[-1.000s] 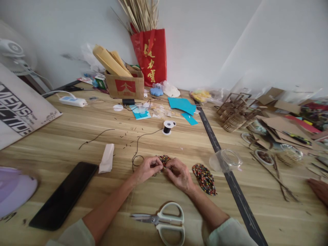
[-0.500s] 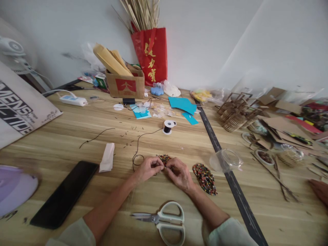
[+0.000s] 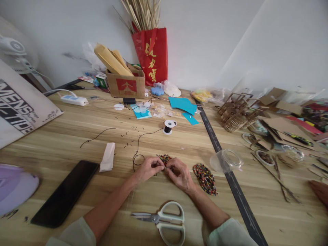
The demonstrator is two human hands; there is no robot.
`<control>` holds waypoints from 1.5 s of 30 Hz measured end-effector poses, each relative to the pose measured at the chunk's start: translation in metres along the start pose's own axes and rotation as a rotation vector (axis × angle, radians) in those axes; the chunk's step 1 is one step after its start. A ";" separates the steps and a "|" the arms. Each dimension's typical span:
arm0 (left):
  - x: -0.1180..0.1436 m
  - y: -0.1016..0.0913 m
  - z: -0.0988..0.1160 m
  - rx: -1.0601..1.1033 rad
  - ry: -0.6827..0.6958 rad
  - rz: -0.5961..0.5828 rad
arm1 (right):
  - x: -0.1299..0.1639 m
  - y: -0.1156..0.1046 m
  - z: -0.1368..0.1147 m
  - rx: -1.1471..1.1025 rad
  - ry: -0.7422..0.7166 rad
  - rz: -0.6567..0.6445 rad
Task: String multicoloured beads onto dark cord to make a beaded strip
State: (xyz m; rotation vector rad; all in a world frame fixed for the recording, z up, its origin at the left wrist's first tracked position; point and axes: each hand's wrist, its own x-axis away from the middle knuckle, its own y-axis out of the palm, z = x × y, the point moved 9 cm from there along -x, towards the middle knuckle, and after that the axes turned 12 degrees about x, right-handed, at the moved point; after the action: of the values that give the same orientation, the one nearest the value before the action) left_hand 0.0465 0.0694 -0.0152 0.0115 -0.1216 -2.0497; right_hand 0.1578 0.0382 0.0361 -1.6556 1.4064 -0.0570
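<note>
Head view, hands: left hand (image 3: 148, 168) and right hand (image 3: 179, 175) met at the middle of the wooden table (image 3: 64, 136), fingertips pinched together on a small beaded piece (image 3: 164, 159) and the black cord (image 3: 138, 145).
Left hand: fingers curled narrow, thumb and forefinger closed on the near edge of the beaded piece (exact grip point hidden by the knuckles).
Right hand: fingers bent inward, closed on the same piece from the right side; whether it also held the cord could not be told.
Beaded piece: lay on the table just beyond the fingertips, partly covered by both hands, many-coloured beads.
Cord: ran from a loop beside the left hand up to a white spool (image 3: 169, 126) farther back.
Second beaded patch (image 3: 204, 178): flat on the table just right of the right hand, apart from it.
Scissors (image 3: 164, 219): lay near the table's front edge, between the two forearms, blades pointing left.
Phone (image 3: 65, 193): dark, face up, well left of the hands.
White folded paper (image 3: 108, 157): beside the phone's far end.
Clear plastic jar (image 3: 225, 160): on its side right of the second patch.
Back of table: cardboard box (image 3: 125, 85), red bag (image 3: 151, 58) against the wall.
Far right edge: another person's hand (image 3: 319, 191) on the table.
</note>
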 end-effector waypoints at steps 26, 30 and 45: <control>-0.001 0.001 0.004 0.027 0.022 0.005 | -0.001 -0.001 -0.003 -0.013 -0.026 0.014; -0.001 0.002 0.004 0.023 0.012 -0.002 | 0.000 0.000 -0.001 -0.008 -0.022 0.007; 0.000 0.002 0.002 0.004 0.005 -0.016 | -0.001 -0.001 -0.002 -0.017 -0.027 0.005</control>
State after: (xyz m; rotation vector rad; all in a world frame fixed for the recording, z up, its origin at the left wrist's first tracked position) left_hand 0.0486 0.0689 -0.0132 0.0201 -0.1228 -2.0653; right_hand 0.1566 0.0374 0.0382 -1.6612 1.3944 -0.0203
